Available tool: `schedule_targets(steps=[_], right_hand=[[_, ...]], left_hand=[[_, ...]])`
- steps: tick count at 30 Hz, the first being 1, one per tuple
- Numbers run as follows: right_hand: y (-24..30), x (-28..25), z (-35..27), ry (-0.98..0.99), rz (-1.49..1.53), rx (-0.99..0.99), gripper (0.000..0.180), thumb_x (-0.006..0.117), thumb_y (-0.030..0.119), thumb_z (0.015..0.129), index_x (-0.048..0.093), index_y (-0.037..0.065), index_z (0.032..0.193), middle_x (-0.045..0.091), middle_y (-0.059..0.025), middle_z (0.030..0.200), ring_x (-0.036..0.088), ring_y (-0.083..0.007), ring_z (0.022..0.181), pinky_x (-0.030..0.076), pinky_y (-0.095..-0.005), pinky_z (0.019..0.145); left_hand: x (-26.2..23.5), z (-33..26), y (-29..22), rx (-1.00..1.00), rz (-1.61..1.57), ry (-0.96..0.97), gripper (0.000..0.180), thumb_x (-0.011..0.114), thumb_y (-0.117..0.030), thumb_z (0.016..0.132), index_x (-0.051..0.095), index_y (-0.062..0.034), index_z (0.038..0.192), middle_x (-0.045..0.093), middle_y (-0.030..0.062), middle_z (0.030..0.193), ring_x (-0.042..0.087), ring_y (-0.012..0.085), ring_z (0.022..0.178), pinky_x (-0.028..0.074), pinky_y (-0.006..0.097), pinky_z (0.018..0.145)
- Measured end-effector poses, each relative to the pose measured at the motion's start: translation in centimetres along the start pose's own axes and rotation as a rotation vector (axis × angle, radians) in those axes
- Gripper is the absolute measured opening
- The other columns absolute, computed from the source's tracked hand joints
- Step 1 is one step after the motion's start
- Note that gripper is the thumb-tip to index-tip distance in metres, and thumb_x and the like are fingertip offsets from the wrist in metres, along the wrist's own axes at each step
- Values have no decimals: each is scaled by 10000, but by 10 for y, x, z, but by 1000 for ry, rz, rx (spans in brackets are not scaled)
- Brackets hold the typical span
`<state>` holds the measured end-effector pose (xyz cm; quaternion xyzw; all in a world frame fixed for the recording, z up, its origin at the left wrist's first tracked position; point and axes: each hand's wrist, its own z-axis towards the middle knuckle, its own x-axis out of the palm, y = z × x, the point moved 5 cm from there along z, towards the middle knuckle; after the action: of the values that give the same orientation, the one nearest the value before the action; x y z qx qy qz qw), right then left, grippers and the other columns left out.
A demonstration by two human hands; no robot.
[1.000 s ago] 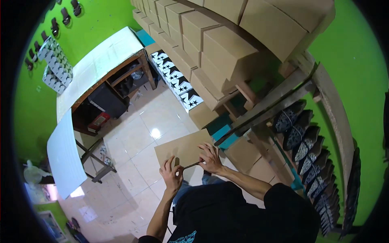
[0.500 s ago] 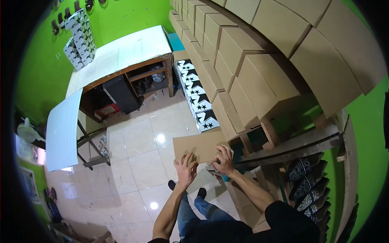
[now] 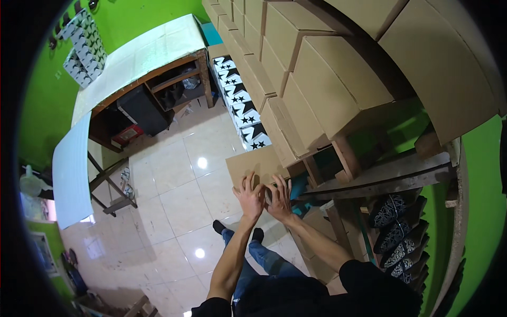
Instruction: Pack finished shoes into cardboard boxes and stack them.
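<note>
In front of me is a brown cardboard box (image 3: 254, 160), with its flat top facing up and its sides mostly out of sight. My left hand (image 3: 250, 197) grips the near edge, its bent fingers spread over the cardboard. Close beside it, nearly touching, my right hand (image 3: 279, 197) holds the same edge further right, fingers curled over it. Both thumbs are near the edge and partly hidden. Just past the box stands a row of white boxes with black stars (image 3: 243, 115).
Brown boxes (image 3: 322, 84) fill the wooden rack on the right; patterned dark shoes (image 3: 392, 232) hang below. A white-topped workbench (image 3: 153, 53) is at the far left, with a stack of star-patterned boxes (image 3: 87, 50) on it. A pale board (image 3: 73, 174) stands left, above the tiled floor (image 3: 174, 195).
My right hand has slid left along the box's near edge toward my left hand, and the hands are now almost together. The view has shifted slightly.
</note>
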<state>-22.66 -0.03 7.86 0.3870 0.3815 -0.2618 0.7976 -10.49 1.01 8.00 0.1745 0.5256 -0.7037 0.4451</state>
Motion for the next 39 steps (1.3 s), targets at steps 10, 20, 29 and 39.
schedule_targets(steps=[10,20,29,39], right_hand=[[-6,6,3,26,-44,137,670,754,250,817,429,41,1365,321,-227,1486,288,-445,1400,193,-702,1100],[-10,7,32,-36,-188,173,448,732,284,831,603,72,1204,467,-204,1391,466,-410,1209,305,-652,1042],[-27,-2,21,72,-221,169,431,718,289,865,638,83,1235,494,-176,1350,487,-384,1179,223,-679,1118],[-16,6,29,36,-190,98,421,761,233,841,622,50,1193,495,-120,1366,475,-366,1205,315,-646,1064]], left_hand=[[7,11,24,64,-343,173,540,666,10,803,539,-81,1320,342,229,1531,286,471,1428,294,514,1164],[27,42,37,189,62,282,658,769,-196,803,563,-372,1403,198,89,1647,224,447,1465,238,714,1103],[38,46,40,140,7,436,732,707,-75,830,509,-443,1431,158,108,1652,224,449,1464,239,724,1102],[37,52,44,153,29,430,717,731,-90,819,528,-424,1421,153,120,1652,236,437,1460,235,708,1112]])
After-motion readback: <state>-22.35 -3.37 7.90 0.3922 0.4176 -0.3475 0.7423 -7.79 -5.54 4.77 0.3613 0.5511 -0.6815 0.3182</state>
